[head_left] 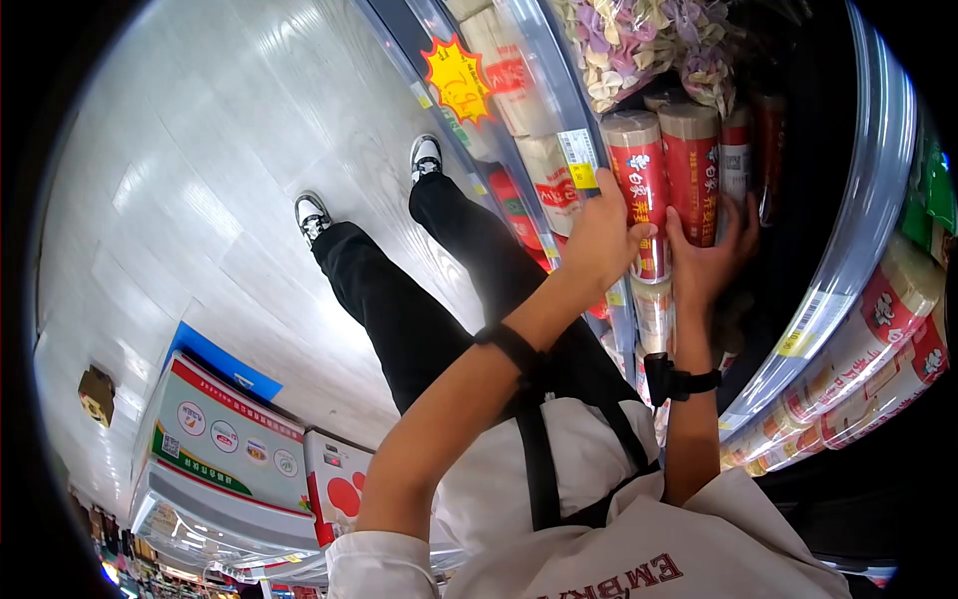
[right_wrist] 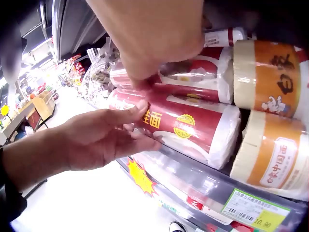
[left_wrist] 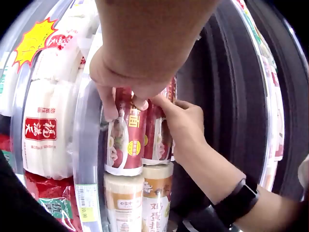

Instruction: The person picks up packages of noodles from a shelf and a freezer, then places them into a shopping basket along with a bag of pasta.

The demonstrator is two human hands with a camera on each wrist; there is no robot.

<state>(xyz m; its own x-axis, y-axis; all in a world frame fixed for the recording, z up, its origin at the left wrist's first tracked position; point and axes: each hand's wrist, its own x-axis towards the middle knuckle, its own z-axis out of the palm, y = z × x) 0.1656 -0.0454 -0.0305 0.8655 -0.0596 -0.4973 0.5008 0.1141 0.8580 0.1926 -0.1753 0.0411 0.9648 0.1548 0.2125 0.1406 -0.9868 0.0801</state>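
Note:
Two red cylindrical packs of dried noodles lie side by side on a shelf. My left hand [head_left: 599,240] grips the outer noodle pack [head_left: 639,180] near the shelf's front rail. In the right wrist view, the left thumb rests on the top of that pack [right_wrist: 186,128] and the fingers lie along its rail side. My right hand [head_left: 704,260] is around the lower part of the inner noodle pack [head_left: 689,160], its thumb between the two packs. In the left wrist view, the right hand [left_wrist: 186,123] partly covers this inner pack [left_wrist: 157,137].
Orange-and-cream noodle packs [right_wrist: 268,72] stand end to end with the red ones. Bagged purple and cream pasta-like pieces [head_left: 639,45] sit beyond. A clear-fronted rail [left_wrist: 87,145] with price tags edges the shelf. White packs [left_wrist: 50,128] fill a lower shelf; a chest freezer [head_left: 220,439] stands behind.

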